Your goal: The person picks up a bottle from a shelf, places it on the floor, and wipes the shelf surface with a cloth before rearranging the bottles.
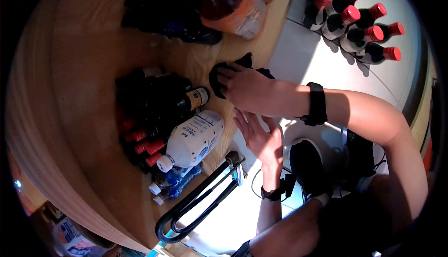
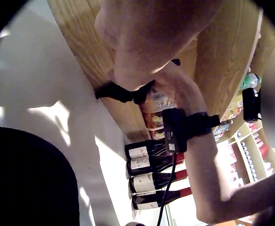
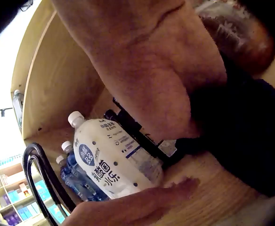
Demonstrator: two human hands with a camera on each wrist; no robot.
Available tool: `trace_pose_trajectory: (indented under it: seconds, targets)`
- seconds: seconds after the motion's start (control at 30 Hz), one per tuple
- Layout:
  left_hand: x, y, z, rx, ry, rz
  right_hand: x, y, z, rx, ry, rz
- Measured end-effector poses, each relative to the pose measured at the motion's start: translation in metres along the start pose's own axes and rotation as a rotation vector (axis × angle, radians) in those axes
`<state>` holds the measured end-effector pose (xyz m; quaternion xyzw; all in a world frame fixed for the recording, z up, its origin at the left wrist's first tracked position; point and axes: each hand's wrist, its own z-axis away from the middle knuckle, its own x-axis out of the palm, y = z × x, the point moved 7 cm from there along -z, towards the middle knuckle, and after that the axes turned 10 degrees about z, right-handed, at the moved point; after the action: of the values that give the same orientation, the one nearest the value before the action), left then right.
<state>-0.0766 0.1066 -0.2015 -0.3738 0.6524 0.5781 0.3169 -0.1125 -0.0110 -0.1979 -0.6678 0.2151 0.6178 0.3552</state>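
My right hand (image 1: 247, 86) grips a bunched black cloth (image 1: 217, 82) against the pale wooden shelf board (image 1: 228, 52). In the right wrist view the cloth (image 3: 250, 132) spreads out beside the palm, and most of the fingers are hidden. My left hand (image 1: 262, 138) is just below the right one at the board's edge, its fingers extended and holding nothing; in the right wrist view the left hand (image 3: 142, 205) lies low over the wood. Close by stands a large white drink bottle (image 1: 193, 135), and a dark bottle with a yellowish label (image 1: 198, 97) is beside it.
Several red-capped wine bottles (image 1: 354, 31) stand on the tiled floor. More dark bottles (image 1: 154, 98) and blue-labelled bottles (image 1: 184, 182) fill the shelf. A big orange-labelled bottle (image 1: 235, 7) is beyond the cloth. A black looped bar (image 1: 186, 215) juts out near the left arm.
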Motion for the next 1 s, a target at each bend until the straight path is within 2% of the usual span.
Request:
trace_pose_trajectory:
  seconds: [0.07,0.1,0.2,0.23,0.3,0.33,0.4,0.47,0.53,0.57,0.6,0.67,0.7,0.77,0.8,0.87,0.93,1.0]
  targets:
    - [-0.001,-0.003,0.003,-0.099,-0.04,0.014,-0.015,-0.001,0.013,-0.007,-0.068,0.01]
    - [-0.004,0.0,0.0,-0.015,-0.024,0.018,-0.022,-0.001,0.021,-0.041,-0.137,0.019]
    - [-0.012,0.001,-0.004,-0.09,-0.046,0.085,-0.028,-0.001,0.026,-0.113,-0.158,0.09]
    - [-0.014,0.003,-0.008,-0.052,-0.031,0.094,-0.03,0.003,0.023,-0.12,-0.151,0.083]
    - [-0.015,0.003,-0.011,-0.035,-0.027,0.074,-0.028,0.011,0.017,-0.103,-0.16,-0.224]
    - [-0.014,0.004,-0.012,-0.013,-0.025,0.072,-0.024,0.014,0.014,-0.106,-0.157,-0.228]
    - [-0.009,0.003,-0.013,0.02,0.001,0.095,-0.041,0.018,0.012,-0.12,0.209,-0.164]
    - [-0.003,0.005,-0.015,-0.02,-0.048,0.064,-0.052,0.014,0.003,-0.08,0.25,-0.108]
    - [0.002,0.006,-0.021,0.047,-0.054,0.081,-0.08,0.014,0.0,-0.067,0.44,-0.23]
    - [0.004,0.008,-0.023,0.114,-0.064,0.099,-0.086,0.012,-0.01,-0.062,0.338,-0.342]
    - [0.003,0.006,-0.026,0.117,-0.066,0.099,-0.089,0.01,-0.019,-0.059,0.34,-0.342]
    - [0.006,0.014,-0.034,0.281,-0.169,0.118,-0.106,0.002,-0.03,-0.113,0.569,-0.162]
    - [0.007,0.012,-0.037,0.288,-0.165,0.116,-0.108,0.0,-0.042,-0.113,0.576,-0.159]
    - [0.01,0.01,-0.042,0.367,-0.267,0.157,-0.122,-0.004,-0.063,-0.139,0.786,-0.064]
    - [0.009,0.009,-0.045,0.375,-0.267,0.146,-0.123,-0.006,-0.082,-0.136,0.8,-0.065]
    - [0.01,0.013,-0.05,0.374,-0.208,0.053,-0.128,-0.006,-0.104,-0.109,0.97,0.144]
    - [0.016,0.009,-0.058,0.332,-0.311,0.072,-0.134,-0.004,-0.114,-0.105,1.016,0.175]
    - [0.025,0.0,-0.06,0.344,-0.247,0.057,-0.145,-0.003,-0.119,-0.12,1.047,0.157]
